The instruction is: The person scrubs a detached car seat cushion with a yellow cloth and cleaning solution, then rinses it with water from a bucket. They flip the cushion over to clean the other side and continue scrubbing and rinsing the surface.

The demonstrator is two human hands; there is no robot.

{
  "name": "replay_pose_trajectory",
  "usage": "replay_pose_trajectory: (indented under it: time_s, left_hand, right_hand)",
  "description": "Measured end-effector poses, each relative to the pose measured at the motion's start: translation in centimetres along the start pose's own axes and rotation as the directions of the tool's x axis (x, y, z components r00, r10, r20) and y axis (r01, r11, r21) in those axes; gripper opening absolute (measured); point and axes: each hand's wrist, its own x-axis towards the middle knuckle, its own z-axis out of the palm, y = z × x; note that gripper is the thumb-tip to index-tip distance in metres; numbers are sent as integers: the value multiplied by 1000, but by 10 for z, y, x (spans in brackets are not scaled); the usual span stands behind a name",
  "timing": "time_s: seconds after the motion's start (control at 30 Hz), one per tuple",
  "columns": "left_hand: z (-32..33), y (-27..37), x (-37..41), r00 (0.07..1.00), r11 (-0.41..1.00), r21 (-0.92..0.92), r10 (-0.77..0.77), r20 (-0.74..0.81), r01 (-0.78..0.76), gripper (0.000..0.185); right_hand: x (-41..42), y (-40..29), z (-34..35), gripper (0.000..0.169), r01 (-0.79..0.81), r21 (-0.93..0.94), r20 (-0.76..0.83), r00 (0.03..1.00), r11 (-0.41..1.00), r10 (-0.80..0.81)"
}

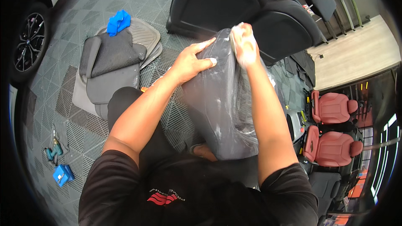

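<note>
A dark car seat section [213, 100] stands tilted between my arms, streaked with white foam along its edge and wet on its ribbed inner side. Against its upper left side lies my left hand [193, 59], thumb and fingers spread, with foam on the thumb tip. At the top right edge is my right hand [246, 42], coated in white lather and blurred. A pale edge shows along its palm side, but whether it holds a pad or only foam is unclear.
Two black seat backs [216, 6] stand just beyond. Floor mats [113, 84] are piled left, topped by a blue cloth [118, 22]. A cordless drill [55, 151] and blue box [62, 174] lie on the tiled floor [84, 150]. Red seats [334, 108] are at right, a car wheel [29, 42] at left.
</note>
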Motion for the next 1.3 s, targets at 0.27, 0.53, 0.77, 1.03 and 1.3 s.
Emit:
replay_pose_trajectory:
  time_s: [0.27,0.53,0.77,1.03,1.3]
  left_hand:
    - [-8,-23,-7,976,996,51,76,-204,-67,52]
    - [17,-19,-7,972,945,321,133,-196,-64,48]
    - [9,-36,-18,969,953,297,128,-213,-60,44]
    - [18,-5,-18,970,932,357,143,-198,-65,45]
    - [3,-33,-22,964,929,370,110,-240,-14,51]
  right_hand:
    - [-127,-101,-34,42,446,-140,408,840,884,-359]
    - [30,-53,-6,46,55,-464,128,992,884,5]
    - [-84,-140,-58,46,634,-319,675,674,704,-301]
    - [47,-99,2,51,165,-524,410,909,835,77]
    - [-178,-114,-78,50,579,-247,536,750,777,-389]
